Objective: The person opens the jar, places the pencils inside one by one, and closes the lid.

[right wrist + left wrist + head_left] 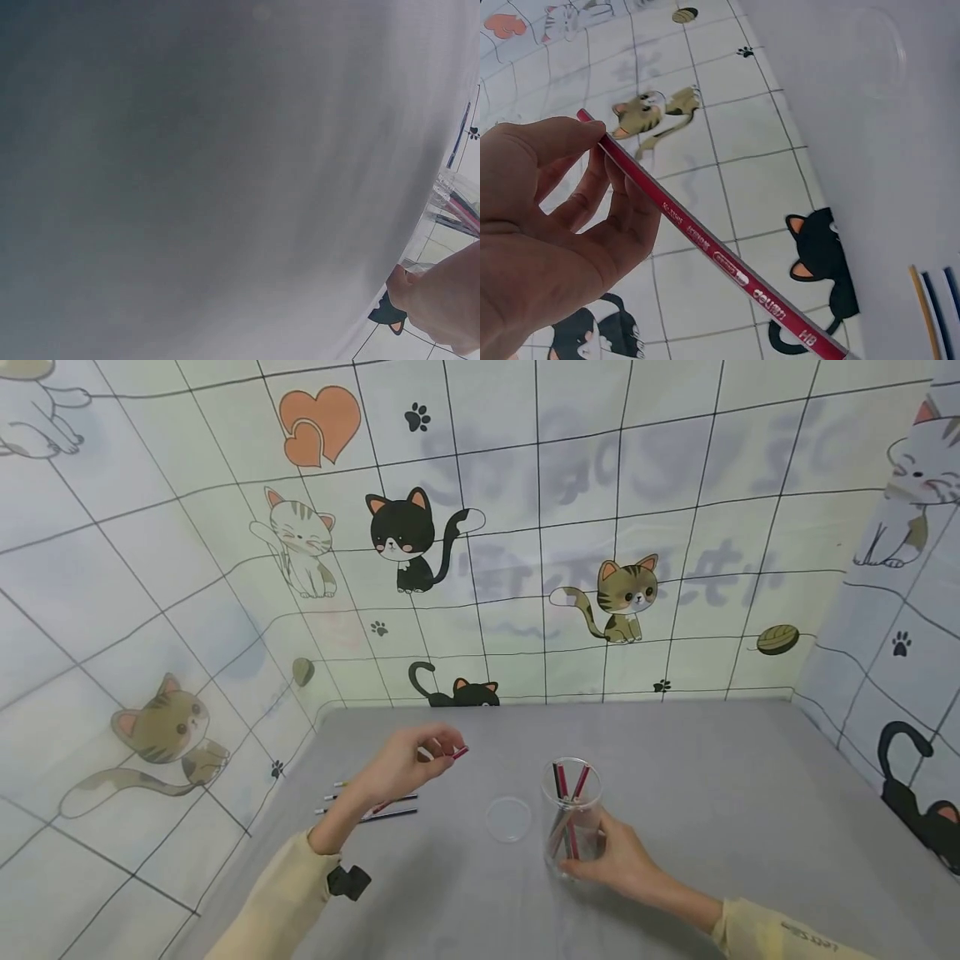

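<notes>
Between thumb and fingertips, my left hand (405, 762) pinches a red pencil (716, 251) marked HB near one end. The left wrist view shows its length slanting down to the right; in the head view only a short piece (460, 752) of the pencil shows. My right hand (624, 862) grips the lower part of a clear jar (553, 847) that stands upright. Several red and dark pencils (563, 783) lean inside the jar. In the right wrist view, part of the right hand (442, 296) appears at the lower right corner, below some pencils (460, 208).
A clear round lid (508, 820) lies flat on the grey table (712, 777), left of the jar. Several more pencils (390, 814) lie on the table beyond my left forearm. A cloth wall (510, 552) with printed cats and grid lines surrounds the table's back and sides.
</notes>
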